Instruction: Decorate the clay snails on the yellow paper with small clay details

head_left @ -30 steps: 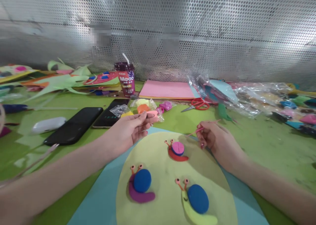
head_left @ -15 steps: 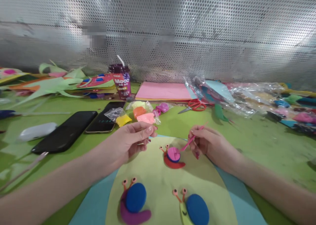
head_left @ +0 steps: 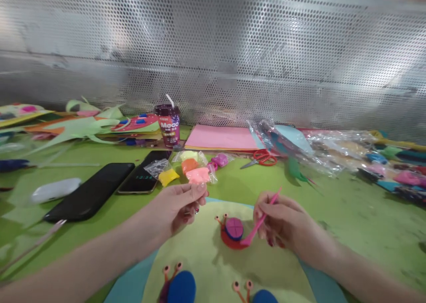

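Note:
My right hand (head_left: 282, 218) grips a pink clay modelling tool (head_left: 262, 218), whose flat lower end is at the red snail's body (head_left: 230, 241). That snail has a blue shell topped by a pink disc (head_left: 234, 228) marked with a cross, plus two eye stalks. To its left, above the paper, my left hand (head_left: 181, 207) has thumb and forefinger pressed together; what they hold, if anything, I cannot make out. Nearer me, two more clay snails with blue shells, a left one (head_left: 182, 287) and a right one (head_left: 264, 297), are cut off by the frame. All lie on yellow-green paper (head_left: 206, 258) over a blue sheet.
Beyond my hands are bagged clay pieces (head_left: 198, 175), red-handled scissors (head_left: 262, 158), and a purple drink cup (head_left: 169, 125) with a straw. Phones (head_left: 93, 192) and a white case (head_left: 56, 190) lie left. Pink paper (head_left: 222, 136) and plastic bags (head_left: 333, 147) line the perforated metal wall.
The view has tilted up, so everything sits lower. The pink tool's end has moved from beside the disc to the red body. The cross on the disc now shows clearly.

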The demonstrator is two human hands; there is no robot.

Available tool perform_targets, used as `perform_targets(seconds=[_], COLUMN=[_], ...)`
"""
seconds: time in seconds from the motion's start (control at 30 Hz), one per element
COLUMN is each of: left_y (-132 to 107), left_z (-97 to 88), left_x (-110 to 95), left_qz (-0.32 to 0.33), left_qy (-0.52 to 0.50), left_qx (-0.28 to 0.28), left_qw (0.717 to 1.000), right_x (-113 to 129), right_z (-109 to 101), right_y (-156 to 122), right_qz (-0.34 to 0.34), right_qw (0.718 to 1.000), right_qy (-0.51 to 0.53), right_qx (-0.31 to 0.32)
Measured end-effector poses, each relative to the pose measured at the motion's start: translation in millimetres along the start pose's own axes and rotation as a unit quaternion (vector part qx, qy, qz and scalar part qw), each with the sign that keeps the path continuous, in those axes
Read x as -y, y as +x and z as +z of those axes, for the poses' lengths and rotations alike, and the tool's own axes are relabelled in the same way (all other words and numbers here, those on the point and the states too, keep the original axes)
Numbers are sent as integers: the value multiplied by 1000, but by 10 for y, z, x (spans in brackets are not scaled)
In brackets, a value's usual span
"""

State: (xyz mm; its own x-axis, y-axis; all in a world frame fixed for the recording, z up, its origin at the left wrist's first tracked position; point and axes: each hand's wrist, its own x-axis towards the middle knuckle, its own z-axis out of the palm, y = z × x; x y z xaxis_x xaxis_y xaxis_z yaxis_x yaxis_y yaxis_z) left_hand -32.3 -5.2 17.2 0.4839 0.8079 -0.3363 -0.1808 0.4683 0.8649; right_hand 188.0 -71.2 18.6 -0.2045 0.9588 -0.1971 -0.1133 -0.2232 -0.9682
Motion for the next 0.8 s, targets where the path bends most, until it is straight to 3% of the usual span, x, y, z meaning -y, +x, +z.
perform_targets(seconds=[0.2, 0.33, 0.8], left_y=[-28, -33, -45], left_z=[7, 53, -16], left_x=[11, -10, 31], left_qz=[3, -9, -18], left_qy=[3, 7, 43], left_qx=[15, -7, 33], left_qw=[1000, 1000, 998], right_x=[61, 63, 93], right_z=[16, -5, -36], right_y=[-70, -43, -27], right_qz=[-4, 26, 57], right_qw=[979, 974, 968], right_qy=[-154, -171, -167], right_qx=[133, 149, 176])
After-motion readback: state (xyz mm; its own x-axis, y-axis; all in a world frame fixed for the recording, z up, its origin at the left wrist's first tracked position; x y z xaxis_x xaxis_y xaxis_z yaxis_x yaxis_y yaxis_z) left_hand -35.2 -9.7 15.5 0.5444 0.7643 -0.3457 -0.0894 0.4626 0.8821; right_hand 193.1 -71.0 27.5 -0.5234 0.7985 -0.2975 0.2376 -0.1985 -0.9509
